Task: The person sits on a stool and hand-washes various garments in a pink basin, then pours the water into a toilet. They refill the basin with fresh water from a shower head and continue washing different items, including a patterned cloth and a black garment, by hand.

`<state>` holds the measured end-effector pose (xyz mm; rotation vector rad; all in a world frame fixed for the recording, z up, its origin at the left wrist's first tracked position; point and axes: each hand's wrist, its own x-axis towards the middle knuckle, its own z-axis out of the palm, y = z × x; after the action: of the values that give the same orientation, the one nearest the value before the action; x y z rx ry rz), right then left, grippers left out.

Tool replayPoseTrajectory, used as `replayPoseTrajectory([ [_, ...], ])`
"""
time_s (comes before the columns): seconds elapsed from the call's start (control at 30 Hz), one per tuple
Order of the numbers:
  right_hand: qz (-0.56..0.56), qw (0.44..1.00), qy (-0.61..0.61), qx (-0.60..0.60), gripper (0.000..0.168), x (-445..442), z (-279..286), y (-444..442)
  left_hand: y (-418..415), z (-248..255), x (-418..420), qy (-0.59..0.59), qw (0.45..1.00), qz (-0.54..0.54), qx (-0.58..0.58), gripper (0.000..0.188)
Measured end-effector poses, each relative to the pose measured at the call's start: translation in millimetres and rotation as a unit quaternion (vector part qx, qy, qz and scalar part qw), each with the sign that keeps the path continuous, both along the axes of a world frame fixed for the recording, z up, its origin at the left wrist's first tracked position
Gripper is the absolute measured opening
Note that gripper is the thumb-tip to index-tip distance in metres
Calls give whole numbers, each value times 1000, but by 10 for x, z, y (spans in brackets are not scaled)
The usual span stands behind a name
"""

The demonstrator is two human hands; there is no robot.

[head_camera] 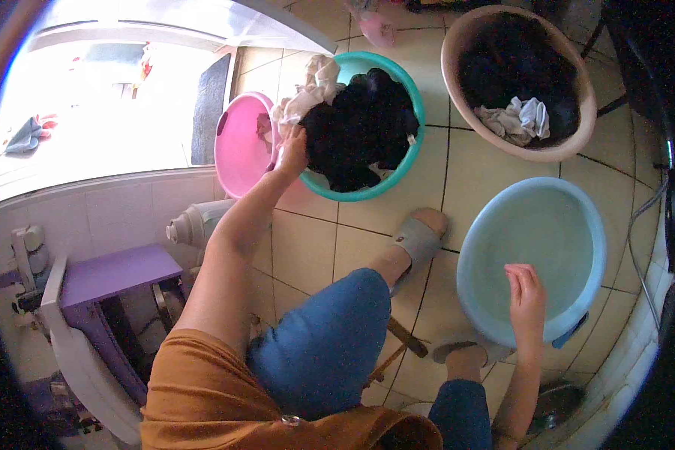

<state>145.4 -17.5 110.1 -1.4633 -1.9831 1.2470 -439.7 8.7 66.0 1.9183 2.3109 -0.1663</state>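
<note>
My left hand (293, 153) reaches to the left side of a green plastic basin (420, 115), against a bunched pale cloth (304, 101) and a heap of black clothes (360, 129). Its fingertips are partly hidden, so a firm hold on the cloth cannot be made out. The pale cloth drapes past the basin's rim towards a pink basin (242, 146). Above the near part of a light-blue basin (467, 247) of cloudy water (540, 236), my right hand (526, 287) hovers with its fingers bunched together and nothing visible in them.
A beige basin (588, 121) at the upper right holds dark laundry (512, 62) and a pale crumpled cloth (517, 121). To the left stand a purple-topped piece of equipment (121, 273) and a bright doorway. My slippered foot (419, 239) rests on the tiled floor (304, 242). A grey hose (633, 236) runs along the right.
</note>
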Motion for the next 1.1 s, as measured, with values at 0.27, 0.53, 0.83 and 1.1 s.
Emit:
replayPoseTrajectory([
  [0.27,11,1000,-6,17,12,-136,64,92,1308,628,1101,88,990,21,-106,49],
  [0.53,21,1000,-3,9,12,-252,117,162,1577,-392,1326,-208,955,-98,189,72],
  [0.83,13,1000,-2,9,11,-160,58,90,226,180,1042,-74,936,-319,-126,52],
  [1.1,17,1000,1,7,11,-158,65,81,474,206,1390,-32,933,-257,-250,48],
])
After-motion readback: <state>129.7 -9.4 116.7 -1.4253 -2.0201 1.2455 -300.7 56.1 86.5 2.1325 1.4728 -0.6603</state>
